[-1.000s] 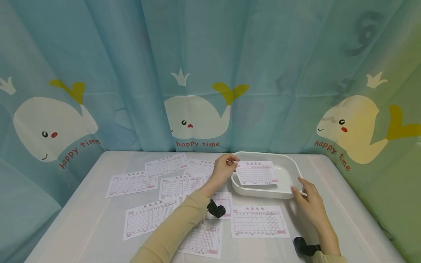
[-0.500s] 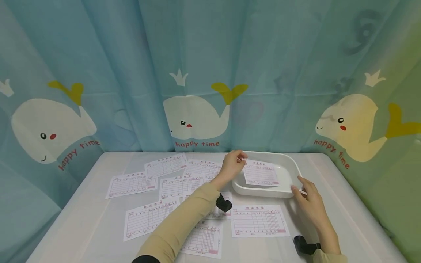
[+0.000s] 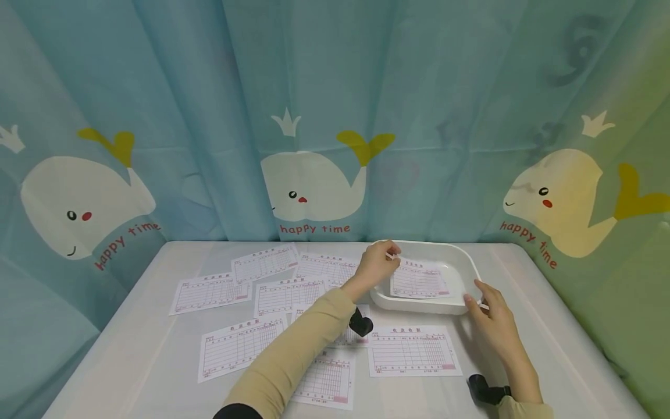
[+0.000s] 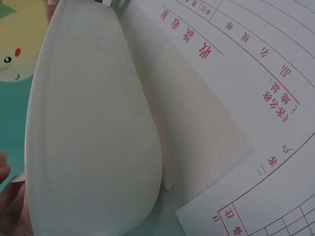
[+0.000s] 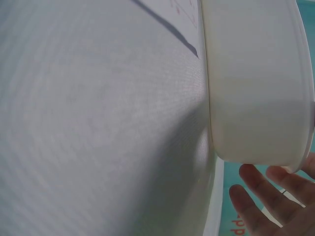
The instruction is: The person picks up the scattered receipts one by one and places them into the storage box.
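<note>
In the head view my left hand [image 3: 378,263] reaches over the left rim of a white plastic tray [image 3: 460,256]. Its thumb and fingers pinch the top left corner of a printed receipt slip [image 3: 419,281], which slopes inside the tray. A corner of that slip also shows between the fingertips [image 4: 4,164] in the left wrist view. My right hand [image 3: 494,320] holds the tray's front right corner, its thumb and fingers at the rim. The right wrist view shows several fingers [image 5: 266,191] against the tray's outer wall [image 5: 261,88].
Several similar receipt slips lie spread on the white-covered table [image 3: 157,355], some overlapping. One receipt slip [image 3: 414,352] lies in front of the tray. A blue whale-print curtain [image 3: 324,75] hangs behind the table.
My left hand has moved right and carried the slip further over the tray, then lowered it inside. The right hand and the tray have hardly moved.
</note>
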The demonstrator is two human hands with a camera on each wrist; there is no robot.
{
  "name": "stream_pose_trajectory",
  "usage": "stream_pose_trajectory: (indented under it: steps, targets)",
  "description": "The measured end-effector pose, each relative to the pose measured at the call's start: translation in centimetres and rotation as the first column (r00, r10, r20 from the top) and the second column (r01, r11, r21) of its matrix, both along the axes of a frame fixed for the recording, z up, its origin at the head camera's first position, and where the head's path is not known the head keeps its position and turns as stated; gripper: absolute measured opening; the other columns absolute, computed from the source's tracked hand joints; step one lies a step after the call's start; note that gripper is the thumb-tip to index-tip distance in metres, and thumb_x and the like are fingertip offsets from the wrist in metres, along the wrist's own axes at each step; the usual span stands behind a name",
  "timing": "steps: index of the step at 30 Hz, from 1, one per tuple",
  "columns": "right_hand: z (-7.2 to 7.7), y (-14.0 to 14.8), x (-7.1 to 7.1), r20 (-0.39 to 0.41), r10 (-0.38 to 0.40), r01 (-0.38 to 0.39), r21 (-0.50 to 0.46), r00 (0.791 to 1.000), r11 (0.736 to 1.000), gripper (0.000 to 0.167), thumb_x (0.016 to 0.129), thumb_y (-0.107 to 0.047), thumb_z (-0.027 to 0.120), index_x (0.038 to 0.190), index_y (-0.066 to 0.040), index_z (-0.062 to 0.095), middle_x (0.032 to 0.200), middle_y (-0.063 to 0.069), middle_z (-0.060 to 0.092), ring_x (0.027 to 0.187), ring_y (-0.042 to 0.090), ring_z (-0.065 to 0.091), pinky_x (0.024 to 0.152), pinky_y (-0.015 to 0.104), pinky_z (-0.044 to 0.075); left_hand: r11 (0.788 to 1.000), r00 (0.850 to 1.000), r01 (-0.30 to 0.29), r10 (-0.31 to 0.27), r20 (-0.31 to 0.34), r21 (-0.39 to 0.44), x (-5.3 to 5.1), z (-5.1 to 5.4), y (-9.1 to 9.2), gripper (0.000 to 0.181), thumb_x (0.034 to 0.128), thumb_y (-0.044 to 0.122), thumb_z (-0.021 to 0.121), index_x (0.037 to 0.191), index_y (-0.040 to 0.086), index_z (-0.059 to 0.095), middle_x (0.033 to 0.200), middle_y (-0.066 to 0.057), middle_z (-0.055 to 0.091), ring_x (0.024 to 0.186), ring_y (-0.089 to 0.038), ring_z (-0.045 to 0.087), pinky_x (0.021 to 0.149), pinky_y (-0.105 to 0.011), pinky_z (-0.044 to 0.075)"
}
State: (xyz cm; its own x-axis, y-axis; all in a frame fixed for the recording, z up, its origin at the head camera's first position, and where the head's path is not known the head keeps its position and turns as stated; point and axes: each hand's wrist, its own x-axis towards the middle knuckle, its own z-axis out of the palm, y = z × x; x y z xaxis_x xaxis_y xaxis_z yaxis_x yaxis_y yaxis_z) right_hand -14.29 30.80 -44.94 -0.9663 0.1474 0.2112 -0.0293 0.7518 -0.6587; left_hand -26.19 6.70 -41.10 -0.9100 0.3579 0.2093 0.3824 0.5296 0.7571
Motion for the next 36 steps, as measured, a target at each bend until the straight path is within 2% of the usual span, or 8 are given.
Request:
stream_pose_trajectory:
  steps: [1,7,10,14,21,29,36]
  targets:
    - [0.0,0.0,0.0,0.000,0.000,0.000,0.000,1.000,1.000,0.057,0.099,-0.026,0.051,0.142,0.007,0.035,0.141,0.031,0.036,0.113,0.043,0.045,0.096,0.054,0.043,1.000,1.000,0.002,-0.003,-0.016,-0.008,0.1,0.0,0.0,0.020,0.0889,0.009,0.061,0.108,0.004,0.067,0.108,-0.009,0.068,0.091,-0.017,0.066,0.079,-0.021,0.053]
    - [0.0,0.0,0.0,-0.010,0.001,-0.001,0.006,1.000,1.000,0.056,0.099,-0.025,0.051,0.142,0.008,0.036,0.138,0.030,0.038,0.108,0.039,0.045,0.095,0.054,0.044,0.999,1.000,0.024,-0.025,-0.019,-0.046,0.7,0.0,-0.4,0.024,0.0901,0.010,0.059,0.113,0.006,0.065,0.125,-0.008,0.063,0.098,-0.019,0.062,0.083,-0.026,0.051]
    - [0.0,0.0,-0.1,-0.020,0.001,-0.001,0.009,1.000,1.000,0.055,0.099,-0.024,0.052,0.141,0.009,0.037,0.136,0.030,0.040,0.106,0.038,0.045,0.094,0.054,0.044,0.998,1.000,0.028,-0.028,-0.008,-0.065,0.8,0.0,-0.5,0.026,0.0915,0.012,0.059,0.117,0.008,0.065,0.134,-0.008,0.058,0.113,-0.023,0.060,0.093,-0.033,0.050]
    - [-0.1,0.0,-0.1,-0.025,0.004,-0.003,0.008,1.000,1.000,0.055,0.099,-0.024,0.052,0.140,0.009,0.037,0.136,0.030,0.040,0.106,0.037,0.045,0.094,0.054,0.044,0.998,1.000,0.010,-0.012,-0.018,-0.062,0.8,0.0,-0.7,0.026,0.0915,0.013,0.060,0.117,0.008,0.065,0.135,-0.010,0.058,0.123,-0.026,0.055,0.101,-0.039,0.047]
    - [0.0,0.0,-0.1,-0.024,0.005,-0.005,0.005,1.000,1.000,0.055,0.099,-0.024,0.051,0.141,0.009,0.037,0.138,0.031,0.039,0.108,0.039,0.046,0.094,0.054,0.044,1.000,1.000,0.002,-0.002,-0.012,-0.030,0.8,0.2,-1.4,0.028,0.0918,0.014,0.059,0.119,0.010,0.065,0.125,-0.009,0.062,0.112,-0.026,0.060,0.088,-0.034,0.051]
    - [-0.1,0.0,-0.1,-0.024,0.005,-0.005,0.008,1.000,1.000,0.055,0.099,-0.024,0.051,0.141,0.009,0.037,0.138,0.031,0.039,0.108,0.039,0.046,0.094,0.054,0.044,1.000,1.000,0.011,-0.011,-0.019,0.008,1.1,0.2,-2.4,0.026,0.0921,0.013,0.059,0.118,0.010,0.065,0.121,-0.008,0.064,0.108,-0.024,0.063,0.087,-0.032,0.052]
    - [0.0,0.0,-0.1,-0.029,0.006,-0.005,0.008,1.000,1.000,0.055,0.099,-0.024,0.051,0.141,0.009,0.037,0.137,0.030,0.040,0.106,0.037,0.046,0.094,0.054,0.043,0.997,0.998,-0.017,0.021,-0.055,0.074,1.5,0.2,-3.5,0.024,0.0909,0.010,0.060,0.114,0.009,0.067,0.116,-0.007,0.066,0.102,-0.022,0.065,0.083,-0.028,0.053]
